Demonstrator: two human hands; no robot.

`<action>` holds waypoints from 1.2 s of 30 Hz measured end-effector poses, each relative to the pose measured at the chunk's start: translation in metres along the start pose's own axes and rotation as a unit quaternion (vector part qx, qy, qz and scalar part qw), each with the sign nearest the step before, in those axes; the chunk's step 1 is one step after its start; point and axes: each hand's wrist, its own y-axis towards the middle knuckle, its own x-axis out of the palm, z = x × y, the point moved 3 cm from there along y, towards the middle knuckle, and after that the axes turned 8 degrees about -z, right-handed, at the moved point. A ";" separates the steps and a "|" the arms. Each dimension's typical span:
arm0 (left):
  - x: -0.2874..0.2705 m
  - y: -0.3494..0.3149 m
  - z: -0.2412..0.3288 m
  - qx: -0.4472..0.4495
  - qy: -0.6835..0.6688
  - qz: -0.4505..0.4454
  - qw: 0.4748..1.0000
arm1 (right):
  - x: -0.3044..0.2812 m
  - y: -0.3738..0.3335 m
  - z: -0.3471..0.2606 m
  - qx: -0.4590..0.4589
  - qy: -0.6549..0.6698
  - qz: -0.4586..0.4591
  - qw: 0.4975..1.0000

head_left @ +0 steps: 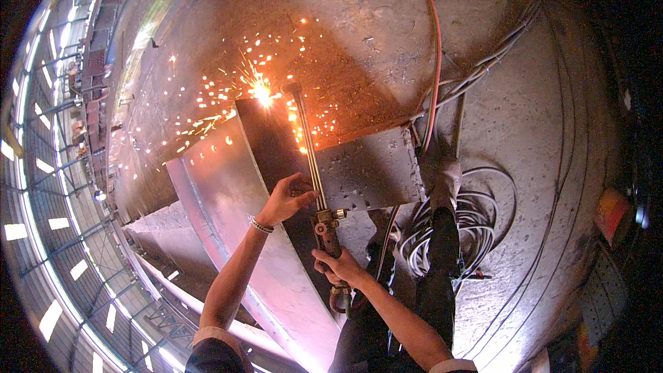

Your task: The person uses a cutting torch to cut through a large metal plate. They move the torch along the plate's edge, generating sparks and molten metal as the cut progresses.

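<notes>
A long metal cutting torch [311, 145] points up and away from me, its head by a bright burst of sparks [261, 90] at the far end of a steel beam [238, 193]. My right hand [340, 266] is wrapped round the torch's handle, below its brass valves [331, 217]. Beside the torch's tubes is my left hand [286, 199], a beaded bracelet on its wrist. Its fingers are loosely bent with a gap to the thumb, whose tip reaches the tubes or nearly so. The glare hides the exact spot at the torch tip.
A flat steel plate [373, 169] lies right of the beam. Coiled hose [476, 224] rests on the floor by my legs [438, 249]. A red hose [436, 48] and bundled cables [487, 62] run across the floor. Sparks scatter around the beam's far end.
</notes>
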 end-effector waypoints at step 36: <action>0.000 -0.002 0.007 0.023 0.017 -0.010 1.000 | 0.002 -0.004 0.000 0.022 0.004 -0.013 1.000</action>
